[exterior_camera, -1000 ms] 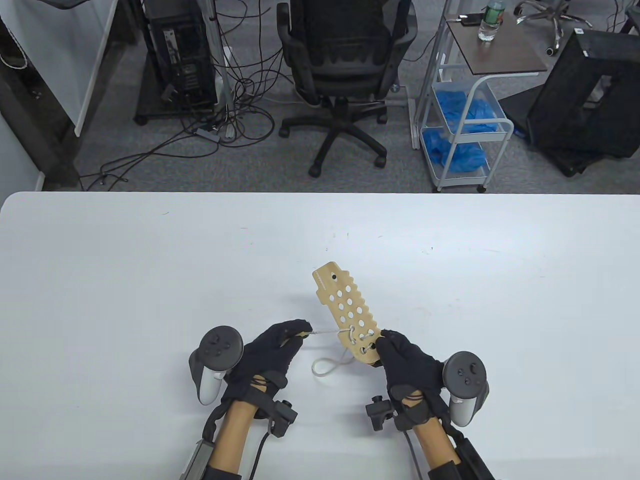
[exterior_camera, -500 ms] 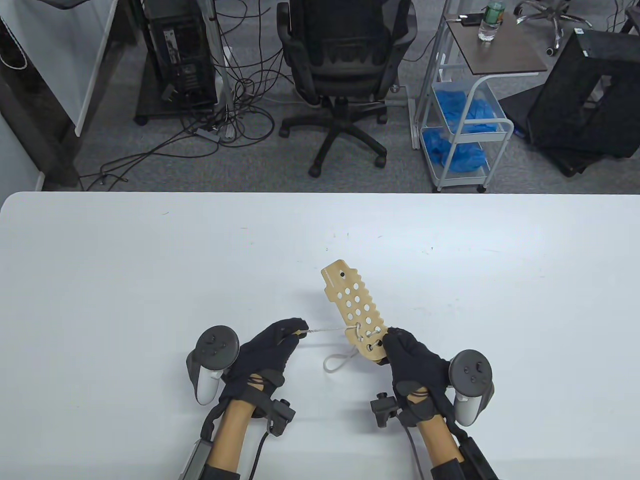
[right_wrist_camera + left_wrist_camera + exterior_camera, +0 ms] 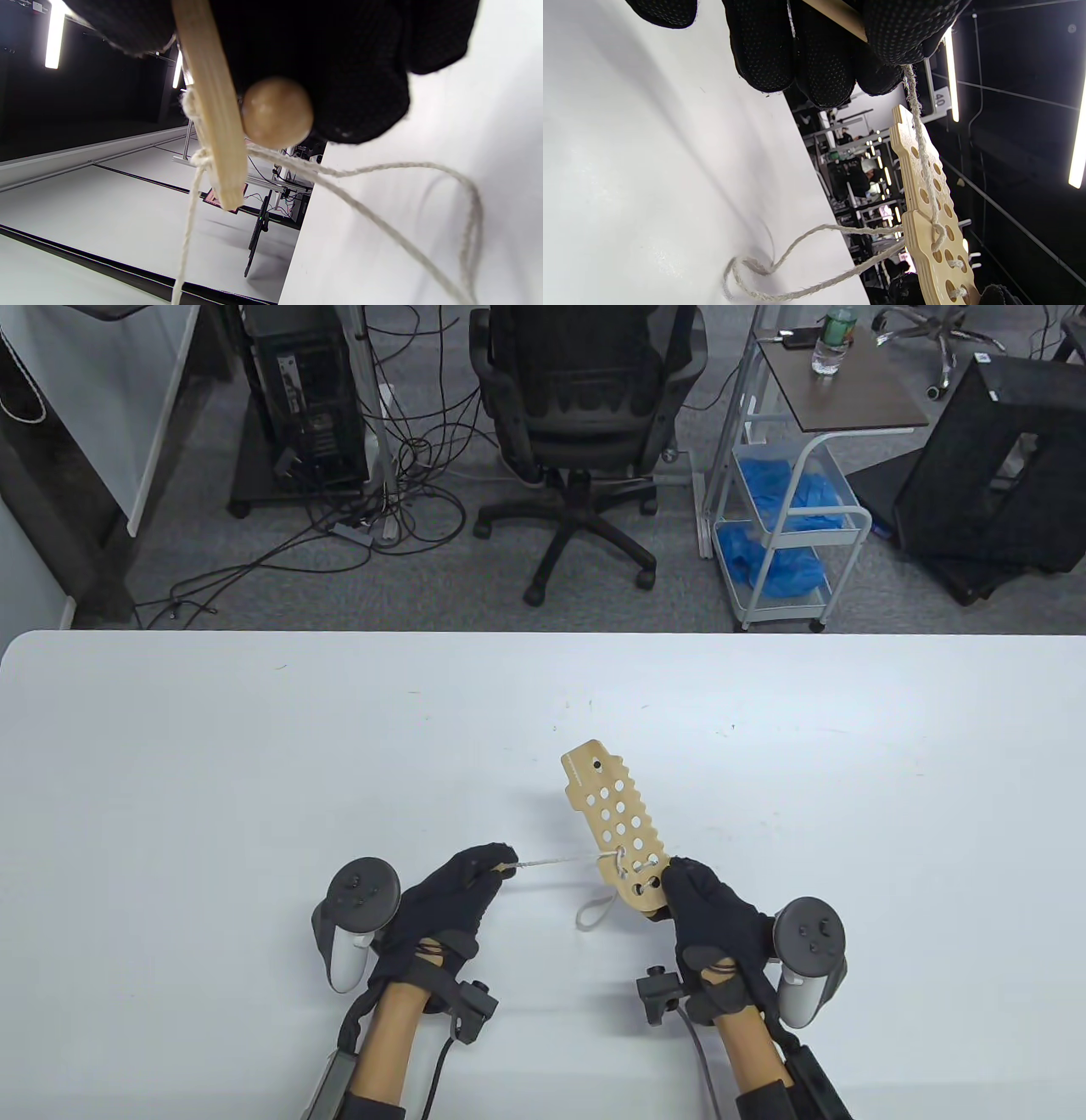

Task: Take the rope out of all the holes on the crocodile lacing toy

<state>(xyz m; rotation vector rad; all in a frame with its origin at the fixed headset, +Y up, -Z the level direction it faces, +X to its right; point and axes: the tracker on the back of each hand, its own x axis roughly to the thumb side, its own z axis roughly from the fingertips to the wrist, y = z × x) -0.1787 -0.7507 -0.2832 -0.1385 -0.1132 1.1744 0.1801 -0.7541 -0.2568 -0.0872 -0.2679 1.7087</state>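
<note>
The right hand [image 3: 708,912] grips the near end of the crocodile [image 3: 618,831], its long axis running far-left above the worktop [image 3: 254,780], while the left hand [image 3: 454,903] pinches the rope [image 3: 556,861] taut, leftward from the near holes, slack looping below.

Left hand [image 3: 450,899] pinching taut rope [image 3: 556,862], right hand [image 3: 713,920] gripping wooden crocodile board [image 3: 615,823] at its near end, slack loop hanging toward white table [image 3: 254,780]
</note>
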